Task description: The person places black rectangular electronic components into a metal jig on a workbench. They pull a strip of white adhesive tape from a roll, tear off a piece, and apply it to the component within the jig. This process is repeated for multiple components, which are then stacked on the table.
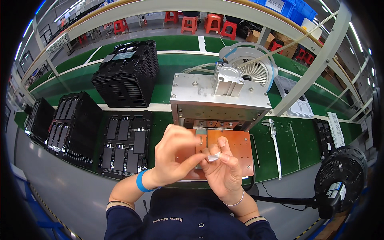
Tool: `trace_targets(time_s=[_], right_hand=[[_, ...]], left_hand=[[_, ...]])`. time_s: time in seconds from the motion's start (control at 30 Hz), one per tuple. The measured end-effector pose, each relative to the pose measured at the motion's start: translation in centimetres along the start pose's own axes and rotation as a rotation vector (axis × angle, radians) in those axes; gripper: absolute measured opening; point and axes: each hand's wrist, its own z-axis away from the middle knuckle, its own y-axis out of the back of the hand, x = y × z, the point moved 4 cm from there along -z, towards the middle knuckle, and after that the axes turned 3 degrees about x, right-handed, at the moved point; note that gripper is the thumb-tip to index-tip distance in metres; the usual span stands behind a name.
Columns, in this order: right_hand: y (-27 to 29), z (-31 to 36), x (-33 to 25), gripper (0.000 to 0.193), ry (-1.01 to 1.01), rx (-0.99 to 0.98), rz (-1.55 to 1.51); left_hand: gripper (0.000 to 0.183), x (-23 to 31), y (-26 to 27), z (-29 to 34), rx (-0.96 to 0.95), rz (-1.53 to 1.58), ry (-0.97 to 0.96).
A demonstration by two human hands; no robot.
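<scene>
Both my hands are raised in front of the orange base plate (240, 160) of a metal press (220, 90). My right hand (224, 172) has its palm turned up and its fingers curled, with a small white piece (214, 157), soft-looking like crumpled film or paper, pinched at the fingertips. My left hand (174, 154), with a blue band at the wrist, comes in from the left. Its thumb reaches to the white piece and the right fingertips, while its other fingers are smeared by motion. Whether the left hand also grips the piece is hidden.
Left of the press lies a black tray (125, 144) of flat dark parts. Stacked black trays (126, 74) stand behind and farther left. To the right are a caliper (275, 148), a black tray (324, 134) and a black fan (340, 180). A white fan (248, 68) stands behind the press.
</scene>
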Motion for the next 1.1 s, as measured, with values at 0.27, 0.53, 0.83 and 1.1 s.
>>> trace_targets(time_s=[0.27, 0.53, 0.83, 1.1], right_hand=[[0.0, -0.4, 1.0, 0.03, -0.062, -0.079, -0.085], [0.0, -0.8, 1.4, 0.022, -0.046, -0.012, -0.113], [0.7, -1.5, 1.7, 0.016, 0.027, 0.035, -0.082], [0.6, -1.5, 0.4, 0.024, 0.025, 0.011, -0.208]], left_hand=[[0.028, -0.2, -0.5, 0.4, -0.021, -0.124, -0.218], [0.026, -1.1, -0.6, 0.2, 0.011, -0.081, -0.158], [0.031, 0.6, -1.8, 1.3, 0.191, -0.463, -0.255], [0.026, -1.1, -0.6, 0.0, -0.134, 0.038, 0.094]])
